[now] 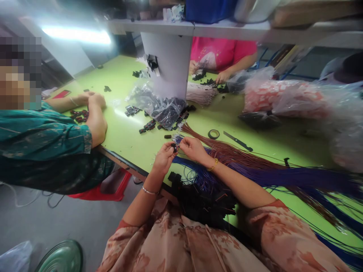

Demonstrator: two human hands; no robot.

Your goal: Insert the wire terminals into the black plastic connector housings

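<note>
My left hand (163, 158) is closed on a small black plastic connector (174, 147), held just above the table's near edge. Right beside it, the thumb and fingers of my right hand (193, 150) are pinched together at the connector's side. Whatever sits in that pinch is too small to make out. Under and behind my right hand lie a bundle of brown wires (198, 136) and a bundle of blue wires (255, 173), with bare metal ends near my fingers. A loose black connector (167, 136) rests just beyond my left hand.
Beyond my hands lie black tape (213, 134), a blade (237, 141) and a clear bag of black parts (167, 111). Black pieces (207, 200) are heaped at my lap. A co-worker's arm (96, 117) rests at left; another person (224, 56) sits across. A shelf (241, 32) overhangs the table.
</note>
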